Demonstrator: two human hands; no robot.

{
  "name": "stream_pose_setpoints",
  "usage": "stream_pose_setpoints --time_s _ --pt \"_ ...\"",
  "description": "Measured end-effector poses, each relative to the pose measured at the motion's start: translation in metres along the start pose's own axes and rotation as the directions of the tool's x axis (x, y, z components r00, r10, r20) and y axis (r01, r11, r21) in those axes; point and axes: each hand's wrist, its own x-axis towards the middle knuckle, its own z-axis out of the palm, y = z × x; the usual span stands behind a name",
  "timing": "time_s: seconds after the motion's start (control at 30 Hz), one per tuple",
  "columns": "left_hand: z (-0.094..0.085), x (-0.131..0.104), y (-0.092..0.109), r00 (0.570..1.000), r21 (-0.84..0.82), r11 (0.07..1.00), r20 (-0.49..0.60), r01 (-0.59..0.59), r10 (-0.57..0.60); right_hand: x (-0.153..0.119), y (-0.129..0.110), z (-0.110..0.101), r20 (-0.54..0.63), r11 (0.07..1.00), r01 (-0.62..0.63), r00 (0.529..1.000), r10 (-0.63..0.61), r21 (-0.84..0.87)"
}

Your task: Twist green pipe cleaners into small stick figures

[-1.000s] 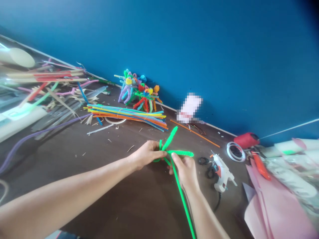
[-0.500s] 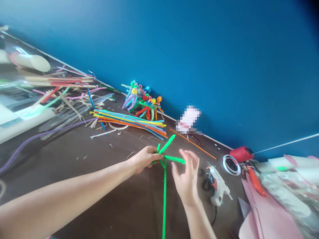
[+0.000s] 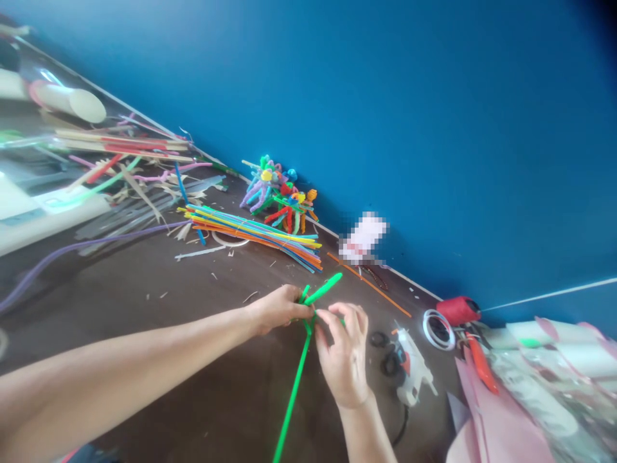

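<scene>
Over the dark table, my left hand (image 3: 285, 310) is closed on the middle of a green pipe cleaner piece (image 3: 324, 289) that has several short arms. One arm points up and right, and a long green strand (image 3: 292, 399) hangs down toward the bottom edge. My right hand (image 3: 343, 341) is at the right side of the piece, its fingers bent around another arm that they mostly hide. The thumb and index finger of the right hand are close to the centre of the piece, near the left fingertips.
A bundle of coloured pipe cleaners (image 3: 250, 233) lies beyond my hands, with small pipe cleaner figures (image 3: 279, 193) by the blue wall. To the right are a glue gun (image 3: 412, 366), a white ring (image 3: 438, 330), a red spool (image 3: 457, 310) and pink sheets (image 3: 501, 411). Strips and sticks (image 3: 125, 145) clutter the left.
My right hand has moved left and bent its fingers onto the green piece. The long strand now slants down to the left. The view has shifted slightly.
</scene>
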Motion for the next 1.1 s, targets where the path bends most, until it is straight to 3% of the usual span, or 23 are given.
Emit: stream_pose_setpoints --time_s 0.37,0.77,0.87,1.1 --pt "0.0022 -0.0020 -0.0006 0.999 0.051 0.998 -0.032 -0.033 0.035 -0.0001 -0.0062 0.0014 0.014 0.996 -0.064 0.998 0.065 -0.053" --pt "0.0014 -0.0033 0.0028 0.998 -0.075 0.997 0.058 -0.030 0.034 0.0014 -0.0092 0.0008 -0.038 0.996 -0.090 0.995 0.090 -0.008" --pt "0.0017 -0.0053 0.0039 0.996 -0.029 0.998 0.063 -0.064 0.066 0.0017 -0.0095 0.0017 -0.042 0.989 -0.138 0.989 0.140 0.048" --pt "0.0062 -0.0066 -0.0001 0.982 0.242 0.955 -0.047 -0.169 0.185 -0.0007 -0.0020 0.0074 -0.018 0.920 -0.256 0.962 0.273 0.299"
